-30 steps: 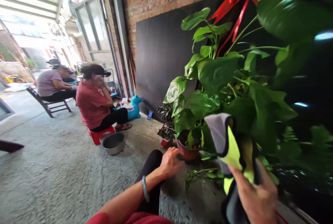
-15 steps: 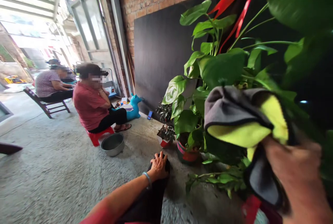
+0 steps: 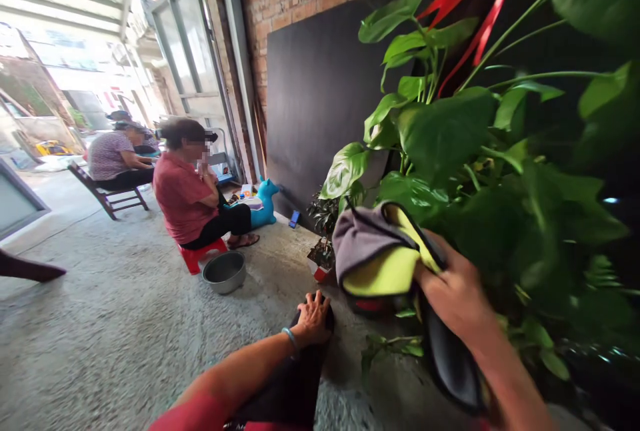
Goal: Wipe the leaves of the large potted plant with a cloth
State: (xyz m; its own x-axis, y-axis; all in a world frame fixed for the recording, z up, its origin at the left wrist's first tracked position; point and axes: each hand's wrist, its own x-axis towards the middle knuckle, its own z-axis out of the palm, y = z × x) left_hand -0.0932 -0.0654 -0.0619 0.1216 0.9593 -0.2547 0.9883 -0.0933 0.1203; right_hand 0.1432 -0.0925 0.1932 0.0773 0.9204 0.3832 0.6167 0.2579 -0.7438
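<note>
Right hand (image 3: 453, 291) is gripping a gray-and-yellow cloth (image 3: 373, 251) before the leafy plant (image 3: 445, 131).
Left of the plant, the left hand (image 3: 313, 319) is resting spread-fingered on a dark trouser leg (image 3: 300, 381).

Open floor (image 3: 145, 324) left, leaves (image 3: 445, 131) right

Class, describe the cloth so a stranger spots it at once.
Find the big leafy plant on the right. In front of it, the right hand grips the cloth. Its grey and yellow faces with dark edging set it apart from the green leaves.
</note>
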